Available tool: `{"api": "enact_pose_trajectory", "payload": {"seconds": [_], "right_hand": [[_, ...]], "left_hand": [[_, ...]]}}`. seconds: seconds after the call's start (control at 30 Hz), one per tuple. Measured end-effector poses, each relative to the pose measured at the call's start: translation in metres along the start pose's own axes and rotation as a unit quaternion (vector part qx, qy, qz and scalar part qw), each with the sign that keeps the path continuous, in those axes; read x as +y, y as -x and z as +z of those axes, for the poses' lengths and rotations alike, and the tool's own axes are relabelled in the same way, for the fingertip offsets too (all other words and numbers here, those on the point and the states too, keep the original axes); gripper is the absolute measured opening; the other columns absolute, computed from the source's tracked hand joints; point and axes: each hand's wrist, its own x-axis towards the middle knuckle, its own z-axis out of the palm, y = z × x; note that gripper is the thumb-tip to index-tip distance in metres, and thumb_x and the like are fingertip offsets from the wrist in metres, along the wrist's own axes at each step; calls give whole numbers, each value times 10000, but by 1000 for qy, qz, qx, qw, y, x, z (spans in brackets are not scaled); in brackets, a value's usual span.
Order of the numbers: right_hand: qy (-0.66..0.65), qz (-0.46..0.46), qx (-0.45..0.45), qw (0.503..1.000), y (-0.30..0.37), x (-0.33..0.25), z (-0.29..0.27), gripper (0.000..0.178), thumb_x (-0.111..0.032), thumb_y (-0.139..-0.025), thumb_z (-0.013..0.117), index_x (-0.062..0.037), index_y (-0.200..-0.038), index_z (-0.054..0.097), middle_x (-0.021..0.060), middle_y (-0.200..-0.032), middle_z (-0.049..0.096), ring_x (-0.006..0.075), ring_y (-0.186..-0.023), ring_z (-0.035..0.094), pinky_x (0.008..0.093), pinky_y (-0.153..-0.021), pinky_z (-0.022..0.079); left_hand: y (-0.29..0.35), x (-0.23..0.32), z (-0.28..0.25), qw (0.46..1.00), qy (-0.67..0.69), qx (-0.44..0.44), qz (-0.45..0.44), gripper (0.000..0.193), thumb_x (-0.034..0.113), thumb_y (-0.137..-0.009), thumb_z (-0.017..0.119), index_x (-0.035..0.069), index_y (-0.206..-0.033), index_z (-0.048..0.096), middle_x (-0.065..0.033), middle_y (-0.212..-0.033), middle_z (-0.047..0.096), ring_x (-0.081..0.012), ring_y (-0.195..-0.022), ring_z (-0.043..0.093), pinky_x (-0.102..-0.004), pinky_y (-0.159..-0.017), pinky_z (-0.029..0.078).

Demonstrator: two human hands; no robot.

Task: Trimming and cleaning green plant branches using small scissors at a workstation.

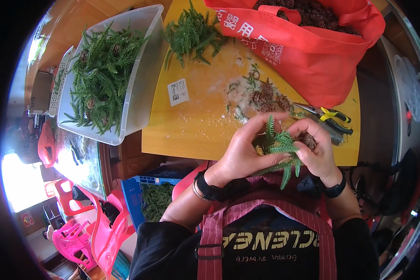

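Above the near edge of the table, both my hands hold a green artificial pine sprig (283, 148). My left hand (240, 153) is curled round it, thumb against the needles. My right hand (323, 156) has bent fingers, its thumb pressed to the sprig's side. A brown pine cone (308, 139) shows in the hollow of the right fingers; whether it is fixed to the sprig I cannot tell. Just beyond my hands lie several loose pine cones (262, 99) among green scraps and pale dust. Yellow-and-black pliers (333, 119) lie right of them.
A translucent plastic bin (130, 100) of pine sprigs stands left. A bunch of sprigs (193, 35) and a white label (178, 91) lie on the yellow table (191, 135). A red bag (308, 60) of pine cones fills the far right. Below sits a blue crate (134, 200) with greenery.
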Motion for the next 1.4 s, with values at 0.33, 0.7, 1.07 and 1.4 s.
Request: {"api": "enact_pose_trajectory", "payload": {"seconds": [0.33,0.7,1.07,1.4], "right_hand": [[33,-105,-3,994,-2,4,-2,225,34,-776,516,4,-999,520,12,-875,518,57,-794,484,200,-727,400],[15,-70,15,997,-3,0,3,161,6,-759,502,2,-909,562,40,-854,547,90,-759,505,221,-715,407],[63,-112,-14,992,-6,7,-1,184,52,-732,480,-6,-863,596,31,-748,526,87,-656,470,218,-614,382],[132,-174,-46,975,-9,12,-2,188,37,-714,496,-27,-859,597,39,-703,498,133,-603,463,251,-570,381]], "left_hand": [[-1,2,-5,985,163,-7,-55,252,-23,-816,553,-4,-1065,515,-66,-998,529,-110,-809,564,-241,-720,469],[0,5,0,970,227,43,-81,254,1,-835,532,8,-1082,469,-46,-890,544,-92,-695,549,-218,-617,456],[-2,-3,-4,987,156,5,-35,390,-36,-762,588,22,-1122,452,-54,-1046,524,-127,-916,533,-260,-808,439],[-1,1,-4,963,242,-45,-108,336,90,-807,618,24,-1091,452,-28,-941,524,-91,-841,502,-228,-719,421]]}}
